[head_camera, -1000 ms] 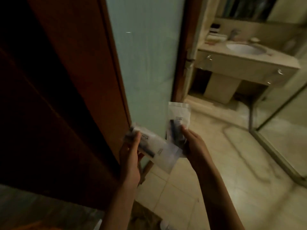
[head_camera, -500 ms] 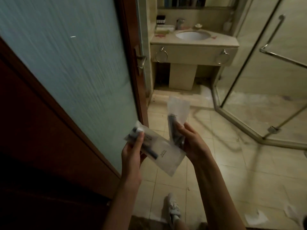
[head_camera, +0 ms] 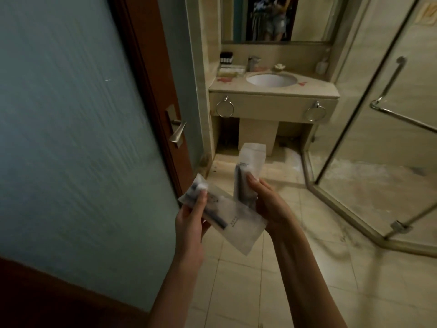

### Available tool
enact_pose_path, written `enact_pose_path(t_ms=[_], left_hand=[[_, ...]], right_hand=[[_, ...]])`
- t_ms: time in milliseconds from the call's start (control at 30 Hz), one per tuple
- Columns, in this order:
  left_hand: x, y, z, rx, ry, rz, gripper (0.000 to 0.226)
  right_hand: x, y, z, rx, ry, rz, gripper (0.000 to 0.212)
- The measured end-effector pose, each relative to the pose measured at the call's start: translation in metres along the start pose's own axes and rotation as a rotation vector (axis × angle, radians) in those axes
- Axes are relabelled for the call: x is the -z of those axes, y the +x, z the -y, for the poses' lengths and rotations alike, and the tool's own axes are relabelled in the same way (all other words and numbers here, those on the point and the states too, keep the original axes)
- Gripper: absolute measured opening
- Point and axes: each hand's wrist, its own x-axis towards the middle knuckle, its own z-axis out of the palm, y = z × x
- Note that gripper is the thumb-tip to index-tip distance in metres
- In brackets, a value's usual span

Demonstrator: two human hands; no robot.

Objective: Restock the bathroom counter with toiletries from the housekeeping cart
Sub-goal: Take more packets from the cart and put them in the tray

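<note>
My left hand point(head_camera: 192, 218) pinches a white toiletry packet point(head_camera: 234, 226) with a dark item inside, held flat and slanting down to the right. My right hand point(head_camera: 267, 202) grips a second white packet point(head_camera: 249, 162) upright, its dark contents showing beside my thumb. Both hands are at chest height over the tiled floor, just inside the bathroom doorway. The beige bathroom counter point(head_camera: 316, 87) with a round white sink point(head_camera: 271, 79) stands ahead, well beyond my hands. On its back left sit small dark bottles point(head_camera: 226, 58) and a tray of toiletries point(head_camera: 232, 70).
A frosted-glass door point(head_camera: 71, 138) with a wooden frame and metal lever handle point(head_camera: 177, 133) fills the left. A glass shower enclosure point(head_camera: 383, 138) with a metal bar stands on the right. A mirror point(head_camera: 269, 17) hangs above the counter. Two towel rings hang on the counter front.
The view has advanced past the door into the bathroom, and the counter now appears nearer and more central. Both hands hold the packets as before.
</note>
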Motion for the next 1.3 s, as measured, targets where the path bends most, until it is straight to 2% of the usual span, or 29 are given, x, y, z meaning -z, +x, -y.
enact_pose_path(t_ms=[100,233,333,400,500,600,767,833,933,1067,1200,1300], left_hand=[[-0.026,0.018,0.009,0.009,0.012,0.013,0.048],[-0.053,0.048,0.019,0.044,0.001,0.017,0.048],[-0.073,0.074,0.027,0.079,-0.013,0.035,0.032],[-0.089,0.096,0.034,0.098,-0.032,0.034,0.027],[-0.114,0.133,0.042,0.125,-0.053,0.035,0.048],[-0.144,0.178,0.049,0.174,-0.087,0.039,0.053],[-0.211,0.269,0.051,0.183,-0.116,0.057,0.045],[-0.237,0.301,0.048,0.152,-0.095,0.038,0.041],[-0.270,0.346,0.044,0.127,-0.077,0.000,0.023],[-0.288,0.387,0.049,0.160,-0.082,0.000,0.023],[-0.296,0.424,0.059,0.138,0.002,-0.015,0.050],[-0.312,0.456,0.065,0.155,0.019,-0.041,0.045]], right_hand=[[0.024,0.019,0.005,0.019,0.020,-0.046,0.071],[0.053,0.036,0.014,0.064,0.088,-0.130,0.045],[0.078,0.050,0.014,0.031,0.091,-0.220,0.049],[0.097,0.062,0.019,0.024,0.102,-0.239,0.044],[0.125,0.089,0.032,0.004,0.113,-0.266,0.033],[0.150,0.129,0.049,0.005,0.074,-0.295,0.029],[0.183,0.208,0.099,0.011,-0.014,-0.349,0.031],[0.193,0.240,0.121,0.038,-0.069,-0.387,0.025],[0.209,0.283,0.137,0.066,-0.110,-0.473,0.013],[0.228,0.328,0.142,0.050,-0.077,-0.501,0.019],[0.245,0.374,0.145,0.050,0.074,-0.436,0.031],[0.265,0.414,0.147,0.040,0.237,-0.371,0.035]])
